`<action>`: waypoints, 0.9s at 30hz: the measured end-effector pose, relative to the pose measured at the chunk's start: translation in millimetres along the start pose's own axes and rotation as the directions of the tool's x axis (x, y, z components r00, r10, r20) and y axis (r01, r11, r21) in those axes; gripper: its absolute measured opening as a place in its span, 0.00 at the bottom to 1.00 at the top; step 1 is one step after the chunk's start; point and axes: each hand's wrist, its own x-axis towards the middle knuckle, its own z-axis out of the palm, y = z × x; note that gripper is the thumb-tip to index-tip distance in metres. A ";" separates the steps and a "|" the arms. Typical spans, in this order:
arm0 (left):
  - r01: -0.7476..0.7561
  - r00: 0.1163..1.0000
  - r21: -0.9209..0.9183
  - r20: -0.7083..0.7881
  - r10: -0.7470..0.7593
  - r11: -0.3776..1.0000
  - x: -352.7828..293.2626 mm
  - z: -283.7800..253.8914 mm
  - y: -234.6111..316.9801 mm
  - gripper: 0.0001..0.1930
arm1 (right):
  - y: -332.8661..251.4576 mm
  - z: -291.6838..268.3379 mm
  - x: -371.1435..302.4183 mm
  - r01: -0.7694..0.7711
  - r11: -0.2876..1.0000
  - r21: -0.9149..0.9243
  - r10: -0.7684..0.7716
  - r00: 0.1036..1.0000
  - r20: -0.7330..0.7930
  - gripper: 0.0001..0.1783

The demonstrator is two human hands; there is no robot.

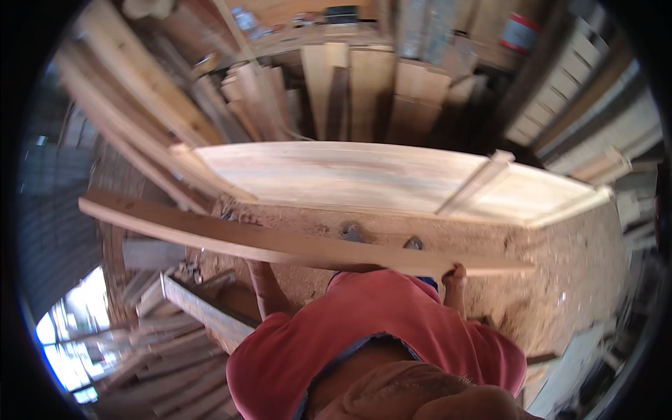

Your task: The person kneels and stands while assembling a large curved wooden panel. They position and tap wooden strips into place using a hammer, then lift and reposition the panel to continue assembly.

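A long wooden plank [301, 246] stretches across in front of my body, its left end higher in the view than its right. My right hand [455, 275] is closed around the plank's near edge, toward its right end. On the left, my forearm passes behind the plank, and some fingers of my left hand [248, 219] show at its far edge; the palm is hidden. Beyond the plank lies a wide pale wooden panel [336, 171] with a crosspiece [479, 182] near its right part. The plank and panel look apart.
Upright boards [371, 84] lean along the back, below a shelf [280, 43] of small items. Long timbers [140, 77] slope at the left. Scrap wood [189, 364] is piled at the lower left, next to a board-sided box [203, 308]. Brown dirt floor [546, 280] lies to the right.
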 end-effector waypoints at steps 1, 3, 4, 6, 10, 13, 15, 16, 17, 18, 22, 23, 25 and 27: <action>-0.007 0.995 -0.210 -0.101 -0.015 0.978 -2.5 -9.9 -14.1 0.25 | 4.0 8.4 -6.2 0.016 0.999 0.049 -0.013 0.998 -0.060 0.05; 0.147 0.987 -0.272 -0.018 -0.158 0.951 14.1 -37.1 -17.8 0.20 | 9.0 26.8 -21.6 0.130 0.985 0.116 -0.123 0.990 -0.067 0.04; 0.099 0.990 -0.155 0.115 -0.082 0.983 37.7 -55.3 -20.5 0.19 | 9.6 37.0 -32.0 0.143 0.979 0.147 -0.123 0.983 -0.140 0.03; 0.249 0.942 -0.296 0.293 -0.160 0.922 65.4 -87.2 -18.5 0.22 | 7.4 58.1 -61.8 0.292 0.930 0.222 -0.286 0.956 -0.058 0.07; 0.230 0.969 -0.298 0.156 -0.190 0.927 94.2 -129.7 -6.4 0.23 | -9.0 94.3 -159.3 0.491 0.819 0.298 -0.521 0.853 0.026 0.13; 0.192 0.981 -0.214 0.025 -0.191 0.958 108.9 -130.7 -5.6 0.24 | -27.9 106.0 -255.5 0.639 0.712 0.291 -0.675 0.738 0.032 0.09; 0.154 0.983 -0.110 -0.084 -0.163 0.982 112.3 -121.5 -9.4 0.24 | -44.0 110.7 -311.6 0.629 0.728 0.273 -0.669 0.738 0.086 0.15; 0.138 0.980 -0.061 -0.133 -0.145 0.989 112.5 -116.0 -11.5 0.25 | -54.1 115.5 -331.8 0.582 0.724 0.370 -0.679 0.695 0.236 0.27; 0.130 0.975 -0.008 -0.178 -0.130 0.991 113.2 -111.2 -15.2 0.25 | -66.1 123.4 -344.8 0.608 0.652 0.454 -0.749 0.608 0.262 0.32; 0.121 0.971 0.035 -0.213 -0.111 0.992 112.3 -107.4 -19.3 0.26 | -79.3 134.4 -350.0 0.635 0.572 0.520 -0.795 0.585 0.159 0.36; 0.074 0.937 0.173 -0.349 -0.009 0.982 104.1 -101.2 -30.0 0.27 | -128.6 191.1 -317.5 0.300 0.470 0.830 -0.878 0.260 0.403 0.27; 0.076 0.927 0.213 -0.374 0.010 0.974 99.6 -100.5 -30.4 0.28 | -136.9 202.3 -304.4 0.210 0.526 0.824 -0.825 0.360 0.435 0.23; 0.051 0.907 0.243 -0.418 0.057 0.969 93.1 -98.2 -34.0 0.29 | -145.7 215.9 -279.7 0.319 0.474 0.821 -0.805 0.534 0.257 0.25; 0.036 0.885 0.280 -0.455 0.100 0.959 89.5 -94.2 -36.4 0.30 | -149.3 223.3 -259.6 0.515 0.504 0.694 -0.803 0.575 0.157 0.29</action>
